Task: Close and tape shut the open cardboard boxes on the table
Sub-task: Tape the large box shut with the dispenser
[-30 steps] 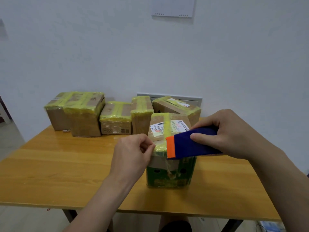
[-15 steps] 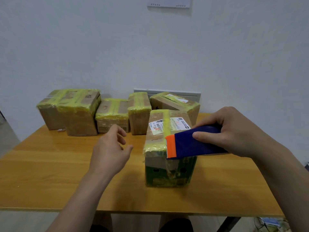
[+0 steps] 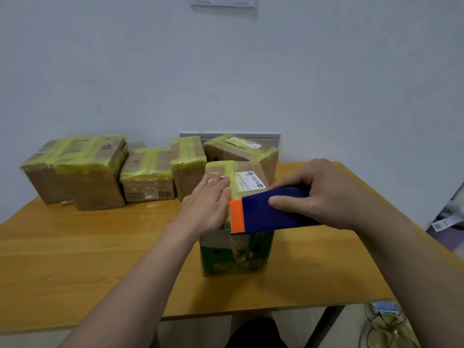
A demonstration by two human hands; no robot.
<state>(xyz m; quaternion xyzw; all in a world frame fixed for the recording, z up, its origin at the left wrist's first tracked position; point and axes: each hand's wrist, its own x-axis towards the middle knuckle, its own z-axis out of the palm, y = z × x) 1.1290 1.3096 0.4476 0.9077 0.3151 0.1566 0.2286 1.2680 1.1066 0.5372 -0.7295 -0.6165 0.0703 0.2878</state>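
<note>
Fingers of left hand flat on front box; right hand grips dispenser; five taped boxes behind.

Bare left hand, right hand and forearms; dark shorts worn.

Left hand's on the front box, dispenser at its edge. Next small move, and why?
Probably tear the tape: the left hand lies flat on the box top over it, and the right hand holds the dispenser, orange toothed end at the near top edge.
</note>
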